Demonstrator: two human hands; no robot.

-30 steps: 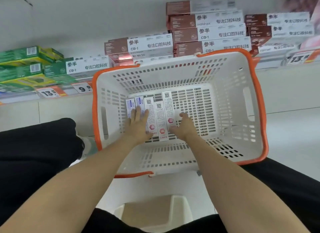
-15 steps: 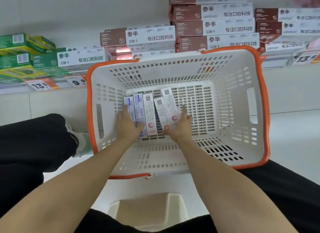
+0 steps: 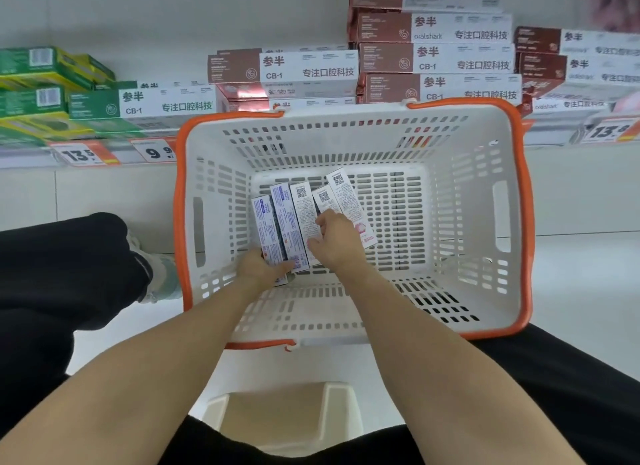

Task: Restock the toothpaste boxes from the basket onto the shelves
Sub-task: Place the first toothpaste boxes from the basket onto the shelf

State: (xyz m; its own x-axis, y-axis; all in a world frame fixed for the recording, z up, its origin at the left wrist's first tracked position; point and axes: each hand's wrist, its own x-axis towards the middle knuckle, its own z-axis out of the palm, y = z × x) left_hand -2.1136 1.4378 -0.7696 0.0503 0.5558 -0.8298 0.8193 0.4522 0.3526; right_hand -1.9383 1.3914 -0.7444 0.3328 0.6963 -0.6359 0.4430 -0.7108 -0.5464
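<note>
Having closed in since 0.5 s ago, the 5 toothpaste boxes point(image 3: 300, 219) are gripped by left hand point(image 3: 260, 267) and right hand point(image 3: 337, 238), long axes pointing toward the shelf point(image 3: 31, 156).

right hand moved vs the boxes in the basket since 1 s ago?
Yes. The right hand has shifted left across the toothpaste boxes, from their right edge onto the middle ones, fingers curled on them.

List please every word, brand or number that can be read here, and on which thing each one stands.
"参半", "CB-1", "专注口腔科技": green box on the shelf.
"参半", "CB-1", "专注口腔科技": brown boxes.
"oralshark": brown box higher in the stack.
"13.5": left price tag.
"9.9": next price tag.
"13.": right price tag, last digit cut off.
Toothpaste boxes in the basket: QR codes, print too small.
</note>
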